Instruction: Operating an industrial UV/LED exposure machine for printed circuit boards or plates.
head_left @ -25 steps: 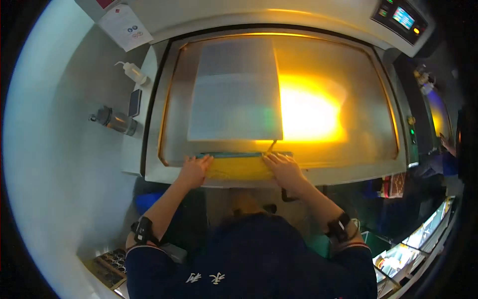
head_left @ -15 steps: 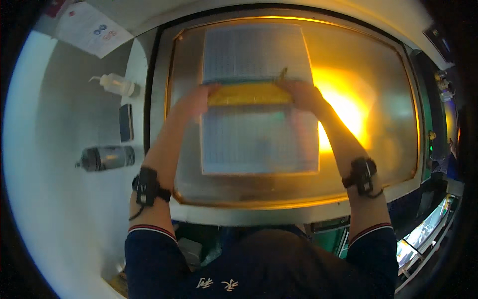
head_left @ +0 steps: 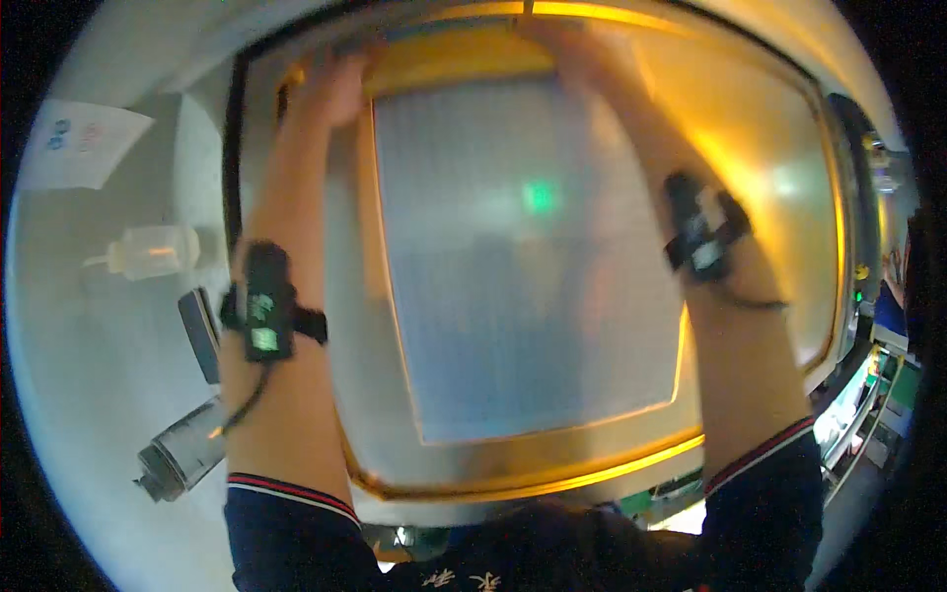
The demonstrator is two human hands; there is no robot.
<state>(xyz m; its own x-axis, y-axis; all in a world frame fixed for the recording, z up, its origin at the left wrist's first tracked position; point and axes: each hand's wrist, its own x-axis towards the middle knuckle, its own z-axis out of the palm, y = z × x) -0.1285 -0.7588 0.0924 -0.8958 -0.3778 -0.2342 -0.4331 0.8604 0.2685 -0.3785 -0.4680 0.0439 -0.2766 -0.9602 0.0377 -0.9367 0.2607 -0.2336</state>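
Yellow bar [head_left: 459, 61] spans crosswise between left grip [head_left: 343, 85] and right grip [head_left: 577, 51].

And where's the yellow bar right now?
In the head view, the yellow bar is near the middle of the top edge, between the left hand and right hand, at the far end of the pale sheet.

Paper sheet [head_left: 94, 146], upper left of frame.
Below it here: white squeeze bottle [head_left: 158, 252], dark phone [head_left: 199, 335]; lower left, grey bottle [head_left: 182, 449].
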